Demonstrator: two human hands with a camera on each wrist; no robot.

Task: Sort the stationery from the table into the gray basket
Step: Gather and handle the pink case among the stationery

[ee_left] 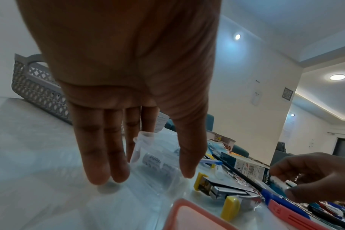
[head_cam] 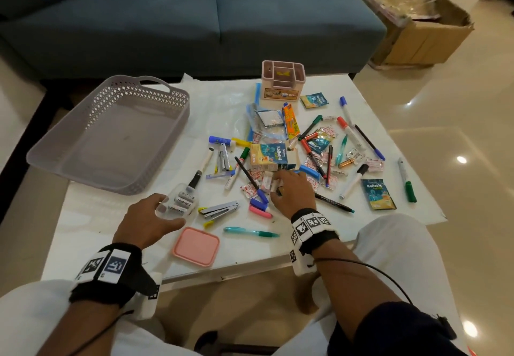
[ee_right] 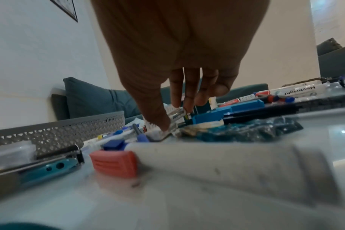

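On the white table [head_cam: 116, 244], near its front edge and left of centre, lies a small clear plastic box of white correction-fluid bottles [head_cam: 178, 201]. The left hand [head_cam: 147, 221] cups it, fingers [ee_left: 100, 155] on the far-left side and thumb on the near-right side, both lightly curved against the walls; whether they squeeze or merely touch cannot be told. The box is judged light, rigid and smooth-walled, so it may slip; take hold across its two long sides and keep it level so the bottles do not shift.

Right of it, the right hand [head_cam: 292, 189] reaches down into the scattered pile, fingertips [ee_right: 179, 99] and thumb closing on a small white wrapped item [ee_right: 175, 116]; its exact identity is unclear.

Between the hands lie a metal stapler with yellow ends [head_cam: 219, 209], a pink marker cap [head_cam: 260, 211] and a teal pen [head_cam: 250, 232]. A pink square lid [head_cam: 196, 246] sits just near-right of the box.

At far left stands the gray perforated plastic basket [head_cam: 155, 130], with nothing visible inside; sorting is judged barely begun. A pink desk organiser [head_cam: 283, 82] stands at the far edge.
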